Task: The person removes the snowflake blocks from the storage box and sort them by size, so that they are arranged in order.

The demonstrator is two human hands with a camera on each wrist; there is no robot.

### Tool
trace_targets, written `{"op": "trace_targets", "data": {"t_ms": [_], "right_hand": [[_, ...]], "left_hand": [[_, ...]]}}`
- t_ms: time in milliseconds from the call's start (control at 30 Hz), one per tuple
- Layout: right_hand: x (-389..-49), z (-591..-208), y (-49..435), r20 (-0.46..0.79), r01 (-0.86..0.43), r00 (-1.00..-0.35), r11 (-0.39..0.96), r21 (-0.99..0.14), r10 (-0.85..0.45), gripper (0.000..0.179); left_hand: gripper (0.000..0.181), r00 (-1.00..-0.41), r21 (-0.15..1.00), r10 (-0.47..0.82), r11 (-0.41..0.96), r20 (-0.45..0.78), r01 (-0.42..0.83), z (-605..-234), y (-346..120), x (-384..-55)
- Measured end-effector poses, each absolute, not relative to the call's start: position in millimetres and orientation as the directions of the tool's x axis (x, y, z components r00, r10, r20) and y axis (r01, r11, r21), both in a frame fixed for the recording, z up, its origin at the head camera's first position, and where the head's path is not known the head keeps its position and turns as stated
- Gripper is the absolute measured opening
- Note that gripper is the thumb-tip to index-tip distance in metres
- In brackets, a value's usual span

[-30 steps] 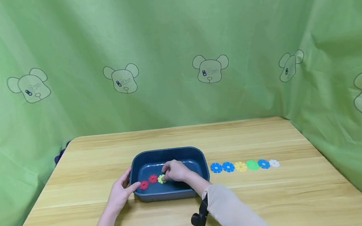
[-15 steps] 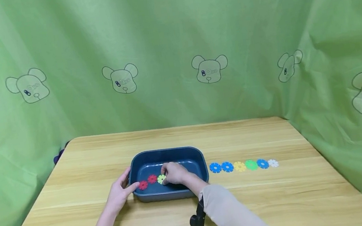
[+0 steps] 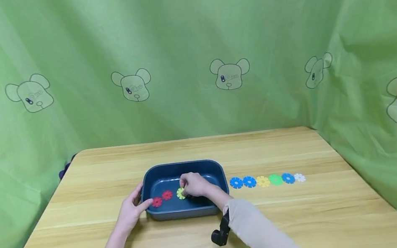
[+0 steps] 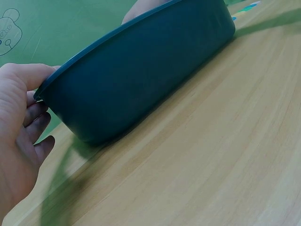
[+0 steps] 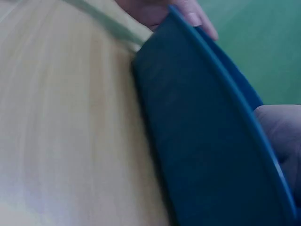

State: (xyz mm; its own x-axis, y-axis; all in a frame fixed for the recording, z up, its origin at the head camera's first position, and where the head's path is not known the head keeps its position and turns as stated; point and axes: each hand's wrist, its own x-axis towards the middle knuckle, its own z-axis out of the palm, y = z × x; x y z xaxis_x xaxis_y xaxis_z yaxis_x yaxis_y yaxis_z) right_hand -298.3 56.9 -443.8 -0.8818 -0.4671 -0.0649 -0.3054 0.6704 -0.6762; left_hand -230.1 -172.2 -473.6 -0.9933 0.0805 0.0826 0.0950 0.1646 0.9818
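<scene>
In the head view, a dark blue basin stands at the middle of the table. My left hand grips its left end, the thumb lying over the rim and the fingers outside, as the left wrist view also shows. Reaching over the near wall, my right hand pinches a yellow-green snowflake disc inside the basin. Two red snowflake discs lie to its left: one red disc closer to it, the other red disc by my left thumb. The basin wall hides the right fingertips in the right wrist view.
Right of the basin, a row of snowflake discs lies on the wooden table: blue discs, a yellow disc, a green disc, another blue one and a white disc. A green curtain hangs behind.
My right hand has shifted slightly right with the yellow-green disc, widening the gap from the nearer red disc. My left hand keeps its place on the basin.
</scene>
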Motion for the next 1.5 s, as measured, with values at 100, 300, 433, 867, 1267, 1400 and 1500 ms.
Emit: {"op": "trace_targets", "data": {"t_ms": [100, 300, 433, 867, 1267, 1400, 1500], "right_hand": [[-299.7, -440.3, 62.9, -0.08, -0.257, -0.886, 0.628, -0.735, -0.456, 0.014], [-300.8, -434.7, 75.9, -0.092, -0.202, -0.892, 0.573, -0.794, -0.443, 0.01], [-301.8, -431.5, 87.8, -0.076, -0.175, -0.9, 0.517, -0.838, -0.429, 0.01], [-299.3, -414.6, 130.3, 0.01, -0.11, -0.948, 0.301, -0.947, -0.317, 0.016], [-305.5, -409.1, 199.9, 0.046, -0.087, -0.98, 0.201, -0.976, -0.196, 0.021], [-300.8, -408.0, 224.2, 0.012, -0.037, -0.99, 0.178, -0.983, -0.139, 0.025], [-295.8, -407.9, 243.4, -0.015, -0.002, -0.995, 0.164, -0.987, -0.1, 0.028]], "left_hand": [[0.067, -0.993, 0.983, 0.085, 0.156, 0.085, 0.097, -471.3, -171.2, -229.1], [0.066, -0.993, 0.985, 0.084, 0.14, 0.085, 0.096, -470.6, -170.4, -227.8], [0.067, -0.993, 0.986, 0.087, 0.139, 0.084, 0.096, -470.4, -170.5, -227.5], [0.067, -0.992, 0.985, 0.083, 0.142, 0.092, 0.103, -471.1, -168.9, -227.4], [0.068, -0.993, 0.984, 0.078, 0.147, 0.088, 0.099, -472.4, -170.8, -230.7], [0.069, -0.992, 0.983, 0.085, 0.151, 0.095, 0.107, -471.9, -170.2, -230.7], [0.068, -0.992, 0.98, 0.083, 0.165, 0.098, 0.111, -472.2, -170.1, -229.5]]}}
